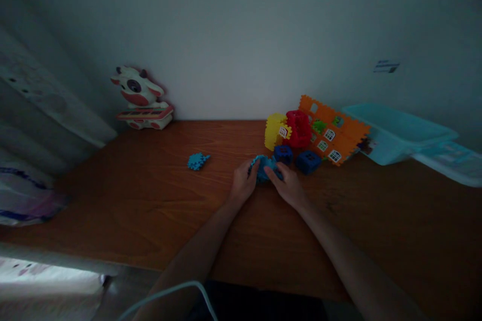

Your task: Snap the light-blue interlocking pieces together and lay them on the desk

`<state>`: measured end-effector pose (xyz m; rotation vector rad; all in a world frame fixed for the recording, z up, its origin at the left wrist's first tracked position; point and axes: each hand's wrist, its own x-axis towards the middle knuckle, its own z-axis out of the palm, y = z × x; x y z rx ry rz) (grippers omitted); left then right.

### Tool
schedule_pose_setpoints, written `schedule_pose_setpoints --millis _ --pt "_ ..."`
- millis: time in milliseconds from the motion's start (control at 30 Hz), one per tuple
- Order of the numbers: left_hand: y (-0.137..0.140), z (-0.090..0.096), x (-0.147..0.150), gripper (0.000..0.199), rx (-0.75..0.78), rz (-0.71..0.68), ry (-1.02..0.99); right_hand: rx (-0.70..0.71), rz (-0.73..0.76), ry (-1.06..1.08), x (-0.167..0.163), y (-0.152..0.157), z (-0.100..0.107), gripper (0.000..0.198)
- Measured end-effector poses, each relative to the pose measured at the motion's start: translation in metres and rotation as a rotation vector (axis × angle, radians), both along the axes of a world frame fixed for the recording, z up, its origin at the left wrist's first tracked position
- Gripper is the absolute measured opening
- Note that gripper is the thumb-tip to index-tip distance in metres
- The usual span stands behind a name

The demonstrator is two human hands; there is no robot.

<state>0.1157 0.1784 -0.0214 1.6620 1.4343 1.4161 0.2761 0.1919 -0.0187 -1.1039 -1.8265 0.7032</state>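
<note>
Both hands meet around a light-blue assembly of toothed plastic building pieces [262,169] near the middle of the table. My left hand [243,180] grips its left side, thumb on top. On the other side, my right hand [289,185] has its thumb pressed on the near right of it. The fingers underneath are partly hidden. To the left lies a small pile of light-blue pieces [197,161]. Just beyond my right hand sit two dark-blue hollow cubes, one behind the fingers [283,154] and the other further right [309,161].
Behind the cubes stand a yellow piece [274,132], a red hollow block [298,129] and a leaning orange panel [333,130] with small windows. A turquoise bin [399,130] and its lid [452,160] are at right. A cow toy keyboard [143,100] stands at the back left.
</note>
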Motion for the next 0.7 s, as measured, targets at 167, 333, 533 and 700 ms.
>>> schedule_pose_setpoints --millis 167,333,533,700 --pt "0.000 0.001 0.000 0.047 -0.110 0.012 -0.128 -0.036 -0.029 -0.027 -0.001 0.001 -0.003 0.036" --pt "0.008 -0.002 -0.006 0.055 -0.241 -0.074 -0.433 -0.168 -0.025 0.039 0.001 0.003 -0.004 0.041" --pt "0.013 -0.007 -0.008 0.051 -0.329 -0.185 -0.595 -0.274 -0.005 0.166 0.002 0.003 0.001 0.045" --pt "0.009 -0.004 -0.009 0.047 -0.303 -0.224 -0.477 -0.234 0.046 0.185 0.003 0.002 -0.003 0.035"
